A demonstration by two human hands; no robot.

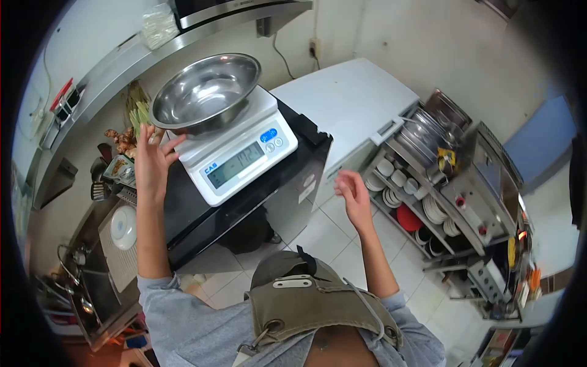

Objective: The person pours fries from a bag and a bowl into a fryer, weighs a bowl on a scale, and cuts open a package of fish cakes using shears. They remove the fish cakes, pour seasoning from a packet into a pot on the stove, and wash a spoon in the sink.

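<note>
A shiny steel mixing bowl [208, 98] sits on the platform of a white CAS digital scale [241, 174], tilted in this view. Digits show on the scale's grey display [236, 164]. My left hand [153, 162] is beside the bowl's near left side, fingers spread, fingertips right at the rim and nothing in the grasp. Away to the right of the scale, my right hand [353, 194] hangs in the air over the floor, loosely bent, its fingers apart and holding nothing.
The scale stands on a black counter [189, 235]. Ginger [119, 140] and green stalks [140, 116] lie behind my left hand. A white chest [342, 92] is beyond. Steel shelves [422, 244] with dishes stand right; a sink [92, 269] is left.
</note>
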